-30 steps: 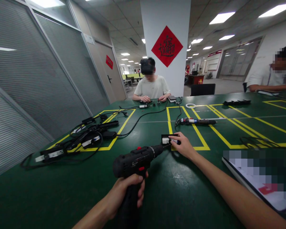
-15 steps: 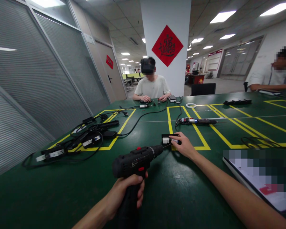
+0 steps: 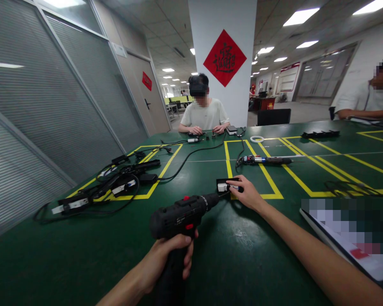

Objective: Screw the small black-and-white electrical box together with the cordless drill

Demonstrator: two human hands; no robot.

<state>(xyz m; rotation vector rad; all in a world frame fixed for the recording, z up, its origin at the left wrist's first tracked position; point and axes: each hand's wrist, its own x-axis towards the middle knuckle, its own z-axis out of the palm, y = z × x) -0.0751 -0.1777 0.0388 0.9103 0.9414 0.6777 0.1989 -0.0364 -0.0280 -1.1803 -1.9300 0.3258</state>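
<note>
Power drill over green tabletop | left hand wraps its handle | right hand pinches small black-and-white block | drill black, red-accented, bit at block's near edge

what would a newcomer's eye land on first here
Probably the black drill, large in the near middle, gripped in the left hand and pointing toward the small black-and-white block that the right hand has its fingers on. Next, likely the red diamond sign on the white pillar, above and to the right of the person seated across the green table.
</note>
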